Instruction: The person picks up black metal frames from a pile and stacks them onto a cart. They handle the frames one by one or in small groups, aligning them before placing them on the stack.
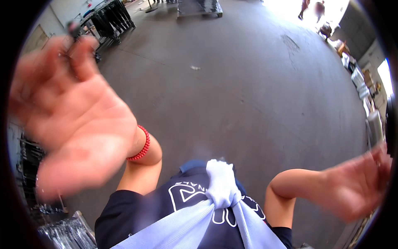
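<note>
My left hand (83,120) is raised close to the camera at the left, palm toward it and blurred by motion. Its fingers are apart and bent at the tips, with nothing visible on the palm. A small dark blurred thing (74,28) shows just above the fingertips; whether they touch it I cannot tell. Red beads form a bracelet (145,150) round that wrist. At the right rim my right hand (356,186) is lifted too, its fingers smeared and partly cut off beside a dark edge. A light blue cloth (224,186) hangs knotted over my dark shirt.
Grey floor (232,95) stretches ahead. Dark items hang on a rack (110,18) at the far left, and a wrapped pallet load (199,6) stands at the far middle. Wrapped goods (360,85) line the right wall. People (319,10) are near the bright doorway. Plastic-wrapped material (68,232) lies lower left.
</note>
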Available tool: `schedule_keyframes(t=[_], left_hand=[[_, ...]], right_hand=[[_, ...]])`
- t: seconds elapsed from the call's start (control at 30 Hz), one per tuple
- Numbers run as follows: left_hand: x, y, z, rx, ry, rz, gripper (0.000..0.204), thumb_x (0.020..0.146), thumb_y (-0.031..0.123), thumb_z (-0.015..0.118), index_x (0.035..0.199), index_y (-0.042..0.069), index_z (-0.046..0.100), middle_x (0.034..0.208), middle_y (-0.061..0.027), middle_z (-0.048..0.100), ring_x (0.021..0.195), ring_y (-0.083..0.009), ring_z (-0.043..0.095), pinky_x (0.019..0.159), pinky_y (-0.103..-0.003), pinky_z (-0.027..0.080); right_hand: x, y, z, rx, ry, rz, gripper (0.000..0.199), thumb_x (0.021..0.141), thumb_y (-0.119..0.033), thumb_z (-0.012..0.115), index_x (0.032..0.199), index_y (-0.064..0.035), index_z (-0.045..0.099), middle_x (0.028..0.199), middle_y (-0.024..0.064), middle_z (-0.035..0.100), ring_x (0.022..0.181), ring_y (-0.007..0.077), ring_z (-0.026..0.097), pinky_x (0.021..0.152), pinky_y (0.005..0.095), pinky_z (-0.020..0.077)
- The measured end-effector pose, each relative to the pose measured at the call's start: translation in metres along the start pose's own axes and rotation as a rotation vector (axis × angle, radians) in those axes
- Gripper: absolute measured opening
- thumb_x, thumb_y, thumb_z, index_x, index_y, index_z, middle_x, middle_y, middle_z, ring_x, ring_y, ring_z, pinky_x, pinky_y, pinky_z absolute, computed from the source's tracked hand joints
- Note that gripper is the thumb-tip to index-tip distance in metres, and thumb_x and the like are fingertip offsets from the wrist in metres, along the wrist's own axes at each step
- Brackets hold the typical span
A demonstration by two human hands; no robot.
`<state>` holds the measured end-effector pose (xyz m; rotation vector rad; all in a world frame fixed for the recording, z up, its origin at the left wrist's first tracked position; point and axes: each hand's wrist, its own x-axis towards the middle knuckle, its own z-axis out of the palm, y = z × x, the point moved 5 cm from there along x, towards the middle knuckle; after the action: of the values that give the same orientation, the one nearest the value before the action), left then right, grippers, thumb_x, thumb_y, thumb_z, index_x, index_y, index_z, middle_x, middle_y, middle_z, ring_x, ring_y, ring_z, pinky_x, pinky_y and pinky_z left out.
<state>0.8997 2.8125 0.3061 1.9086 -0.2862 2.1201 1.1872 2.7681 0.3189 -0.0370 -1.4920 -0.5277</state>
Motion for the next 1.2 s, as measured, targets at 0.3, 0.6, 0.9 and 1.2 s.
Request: schedule_keyframes(t=[0.3,0.6,0.9,1.2], left_hand=[[-0.301,-0.225,-0.174,0.723,0.267,-1.347,0.014,0.084,0.007,0.05,0.097,0.001,0.054,0.089,-0.0042,0.057,0.079,-0.0101,0.052,0.074,-0.023,0.043],[-0.301,-0.528,-0.255,0.711,0.337,-1.356,0.014,0.083,-0.004,0.045,0.091,0.0,0.056,0.084,-0.0039,0.057,0.076,-0.0105,0.055,0.072,-0.023,0.045],[-0.205,-0.92,-0.08,0.168,-0.531,-1.224,0.015,0.085,0.006,0.051,0.098,0.003,0.058,0.092,-0.0096,0.062,0.085,-0.0184,0.06,0.075,-0.028,0.047],[-0.296,-1.156,-0.134,0.427,-1.359,-1.181,0.033,0.085,0.02,0.054,0.114,0.006,0.051,0.105,-0.0138,0.058,0.098,-0.0298,0.055,0.084,-0.037,0.044]], right_hand=[[-0.346,0.308,0.117,0.316,-0.268,1.498,0.015,0.077,0.007,0.045,0.084,0.0003,0.057,0.086,0.0064,0.056,0.069,0.0122,0.055,0.064,0.0237,0.0458],[-0.544,0.448,0.095,0.25,-0.316,2.146,0.018,0.083,-0.003,0.047,0.096,0.0014,0.058,0.085,0.0081,0.06,0.076,0.0129,0.058,0.07,0.0248,0.0486],[-0.615,0.618,0.023,-0.323,0.228,2.069,0.017,0.085,-0.004,0.044,0.093,0.0003,0.059,0.08,0.0086,0.063,0.071,0.0134,0.06,0.066,0.0239,0.048],[-0.68,0.915,0.025,-0.396,0.187,2.0,0.018,0.084,-0.001,0.041,0.089,-0.0003,0.059,0.076,0.0061,0.062,0.067,0.0109,0.056,0.062,0.0229,0.0463]])
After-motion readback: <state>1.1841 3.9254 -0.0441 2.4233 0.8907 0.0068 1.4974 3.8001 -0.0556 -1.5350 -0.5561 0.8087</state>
